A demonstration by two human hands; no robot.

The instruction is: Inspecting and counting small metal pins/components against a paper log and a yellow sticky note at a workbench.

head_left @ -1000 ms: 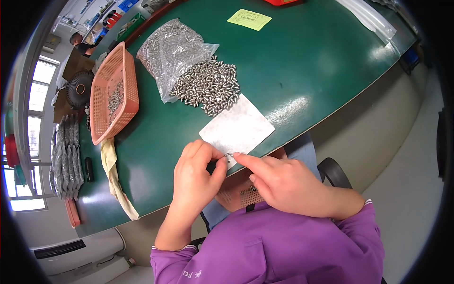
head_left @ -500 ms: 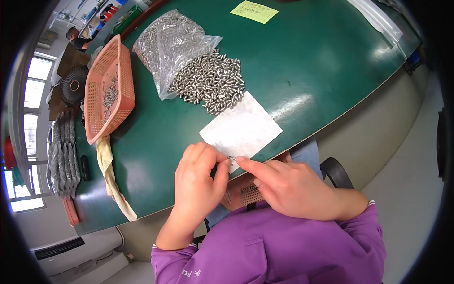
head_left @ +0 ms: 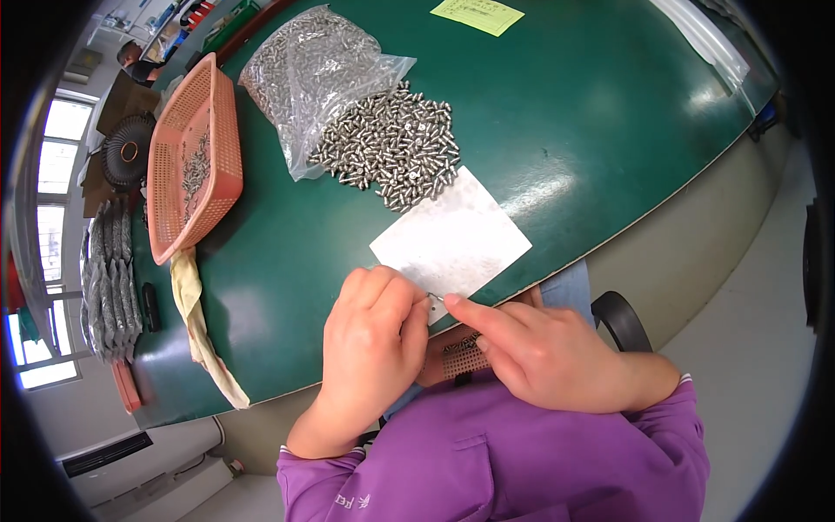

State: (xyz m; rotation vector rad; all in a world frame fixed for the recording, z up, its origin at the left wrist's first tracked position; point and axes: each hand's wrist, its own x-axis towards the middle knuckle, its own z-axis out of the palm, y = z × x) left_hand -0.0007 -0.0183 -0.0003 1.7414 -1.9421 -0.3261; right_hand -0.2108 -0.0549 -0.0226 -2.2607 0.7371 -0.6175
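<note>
- A person in a purple top works at a green table (head_left: 609, 130), a small metal piece (head_left: 437, 297) at their fingertips over the near corner of a white sheet (head_left: 452, 239); most of the piece is hidden, its shape hard to read.
- The left hand (head_left: 370, 344) is curled nearly closed, thumb and forefinger pinching one end of the piece; the other fingers block the view into its palm.
- The right hand (head_left: 561, 357) points its forefinger at the other end, thumb apart below; whether it grips anything cannot be told.
- In the lap, a basket (head_left: 464, 358) of small parts shows only in part, covered by hands and top.
- Beyond the sheet, a pile of metal parts (head_left: 396, 148) spills from a clear bag (head_left: 304, 70), overlapping the sheet's far corner.
- At left, an orange basket (head_left: 228, 178) holds more parts, its near end over a pale cloth (head_left: 196, 322).
- A yellow card (head_left: 478, 15) is cut off by the upper edge.
- In the far left background, another person (head_left: 137, 65) is partly hidden behind boxes.
</note>
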